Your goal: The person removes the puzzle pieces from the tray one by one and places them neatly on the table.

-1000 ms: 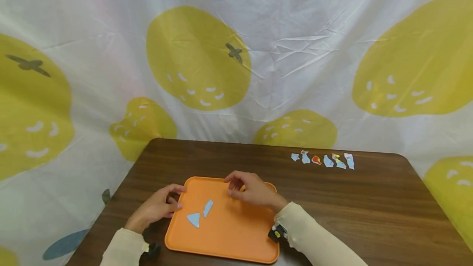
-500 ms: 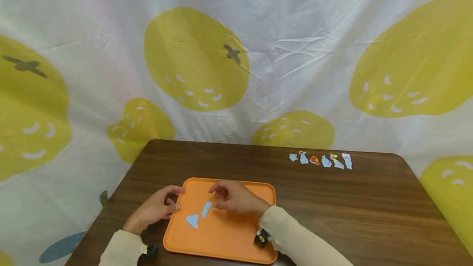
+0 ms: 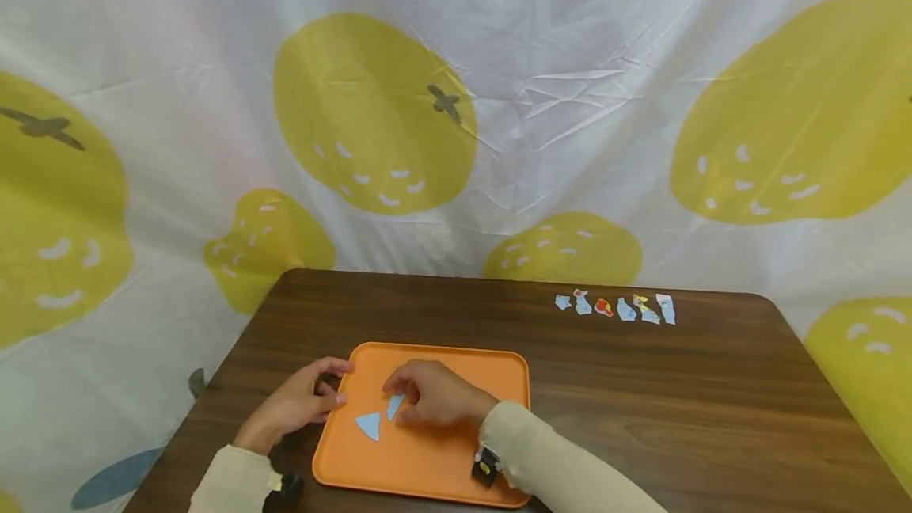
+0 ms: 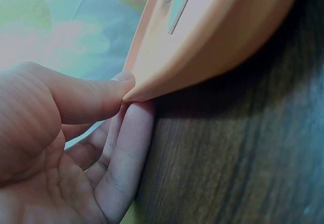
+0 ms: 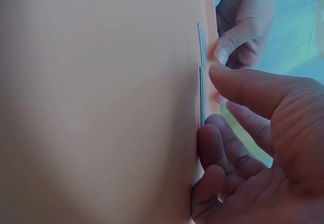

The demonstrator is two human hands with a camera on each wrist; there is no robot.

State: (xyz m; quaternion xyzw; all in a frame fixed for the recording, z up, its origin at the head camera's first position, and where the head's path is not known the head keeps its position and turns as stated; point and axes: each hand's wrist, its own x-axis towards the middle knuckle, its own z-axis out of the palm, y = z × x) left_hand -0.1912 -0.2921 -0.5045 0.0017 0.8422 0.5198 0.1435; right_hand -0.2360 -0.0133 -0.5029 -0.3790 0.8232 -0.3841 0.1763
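My left hand (image 3: 294, 402) grips the left rim of an orange tray (image 3: 427, 489); in the left wrist view the thumb (image 4: 96, 100) lies on top and a finger is beneath. My right hand (image 3: 442, 396) is low over the tray, its loosely curled fingers and thumb apart around a narrow pale-blue flat piece (image 3: 394, 406). In the right wrist view a fingertip is at one end of that piece (image 5: 202, 95), the thumb (image 5: 243, 85) near the other; whether the thumb touches cannot be told. Beside it lies a triangular pale-blue piece (image 3: 368, 425).
Several torn-looking flat pieces (image 3: 625, 309), pale blue with red and yellow parts, lie in a row at the table's far right. The dark wooden table (image 3: 641, 402) extends right of the tray. Behind it hangs a white curtain (image 3: 541, 141) with yellow fruit prints.
My right hand has moved left and down over the tray, from its right half to the narrow pale-blue piece. The left hand stays at the rim. The head view has shifted slightly.
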